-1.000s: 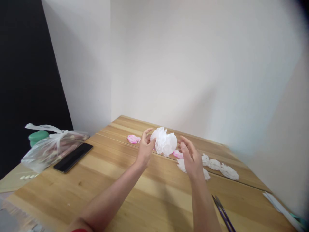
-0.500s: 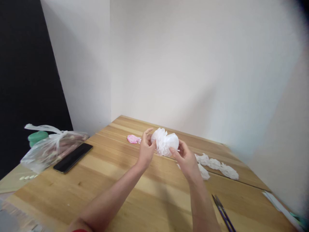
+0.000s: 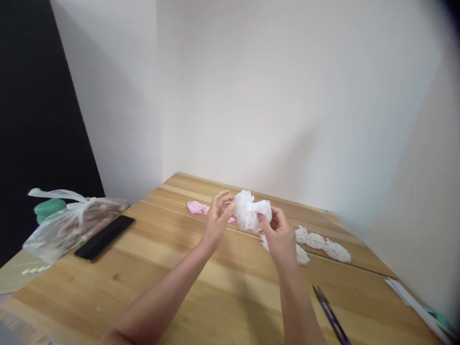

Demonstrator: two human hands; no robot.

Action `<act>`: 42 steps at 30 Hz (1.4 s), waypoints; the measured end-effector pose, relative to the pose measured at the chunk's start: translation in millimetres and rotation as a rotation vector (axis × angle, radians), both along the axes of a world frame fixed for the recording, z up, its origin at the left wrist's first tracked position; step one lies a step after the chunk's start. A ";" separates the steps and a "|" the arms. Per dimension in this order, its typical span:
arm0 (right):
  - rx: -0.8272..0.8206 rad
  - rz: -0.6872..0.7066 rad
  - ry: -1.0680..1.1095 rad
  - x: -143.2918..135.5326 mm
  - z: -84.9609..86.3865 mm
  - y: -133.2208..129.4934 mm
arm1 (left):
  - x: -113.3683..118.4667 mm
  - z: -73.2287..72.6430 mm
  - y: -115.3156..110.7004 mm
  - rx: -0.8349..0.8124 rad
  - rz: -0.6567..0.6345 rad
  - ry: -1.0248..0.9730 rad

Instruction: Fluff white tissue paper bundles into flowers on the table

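A ruffled white paper bundle (image 3: 247, 211) is held up above the wooden table. My right hand (image 3: 280, 235) pinches its right end between thumb and fingers. At its left side, my left hand (image 3: 217, 218) has curved fingers, with thumb and fingertips against the ruffled edge. Behind the hands lies a pink and white crumpled piece (image 3: 196, 207), partly hidden by my left hand. More white ruffled pieces (image 3: 316, 240) rest to the right of my right hand, and another white piece (image 3: 302, 255) shows just beside the wrist.
On the left are a black phone (image 3: 105, 238), a tied clear plastic bag (image 3: 77, 218) and a green object (image 3: 49, 209). Purple-handled scissors (image 3: 331, 314) lie at the front right. White strips (image 3: 413, 304) lie along the right edge of the wooden table (image 3: 179, 282).
My right hand has closed further over the bundle's right end, which now looks more crumpled. My left hand's fingers have shifted slightly at the left side. The view has moved a little.
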State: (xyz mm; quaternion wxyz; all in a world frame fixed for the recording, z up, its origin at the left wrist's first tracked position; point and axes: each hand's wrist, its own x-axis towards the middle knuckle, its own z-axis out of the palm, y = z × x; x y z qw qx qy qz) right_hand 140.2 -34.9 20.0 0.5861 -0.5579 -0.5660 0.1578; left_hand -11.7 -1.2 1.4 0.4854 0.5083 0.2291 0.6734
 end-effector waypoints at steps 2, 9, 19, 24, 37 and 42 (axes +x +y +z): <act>0.001 -0.044 -0.019 0.1 -0.9 0.0 | 2.2 -1.0 0.3 0.059 -0.026 0.033; 0.048 -0.105 -0.092 -3.6 -1.1 -3.0 | 7.9 -6.4 -0.9 0.145 0.134 0.317; 0.055 -0.027 -0.042 -3.9 -3.8 -2.4 | 5.5 -9.7 9.9 0.013 0.128 0.248; 0.080 -0.010 -0.086 -3.2 -4.8 -1.2 | 4.4 -5.6 6.4 -0.022 0.107 0.185; 0.111 0.037 0.067 -5.0 -2.1 -0.2 | -0.6 0.0 3.1 0.033 0.124 0.208; 0.106 0.043 0.062 -6.3 -2.7 -0.8 | -0.5 -1.9 5.8 0.018 0.083 0.297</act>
